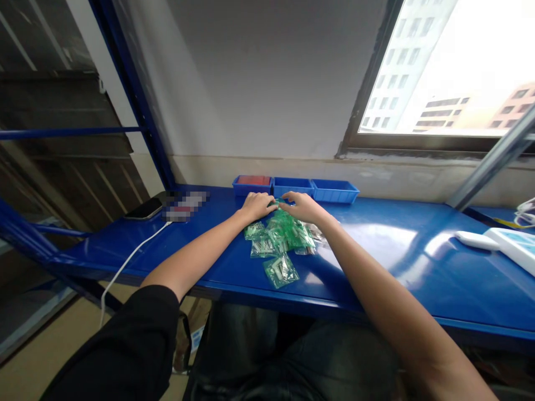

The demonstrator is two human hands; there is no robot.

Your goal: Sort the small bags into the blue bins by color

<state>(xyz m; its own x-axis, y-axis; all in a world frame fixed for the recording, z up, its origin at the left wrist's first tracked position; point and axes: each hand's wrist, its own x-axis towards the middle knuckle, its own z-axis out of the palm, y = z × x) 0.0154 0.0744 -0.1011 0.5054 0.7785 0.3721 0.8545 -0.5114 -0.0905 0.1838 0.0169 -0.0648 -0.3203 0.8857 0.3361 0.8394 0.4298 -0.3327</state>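
Observation:
Just behind a pile of small clear-green plastic bags (288,231), my two hands meet. My left hand (258,206) has its fingers curled at the pile's far edge, closed on a green plastic bag (279,201). From the other side, my right hand (305,206) grips the same bag with thumb and fingers, which partly hide it. Several bags in the pile have pale, slim pieces inside, too small to name. One separate bag (281,270) lies nearer the table's front edge, with white pieces showing through.
Along the wall stand three blue bins; the left bin (252,186) holds something red, beside the middle bin (293,186) and right bin (335,191). A phone (144,209) and white cable (134,248) lie left. At right is a white device (512,245) on the blue table (384,267).

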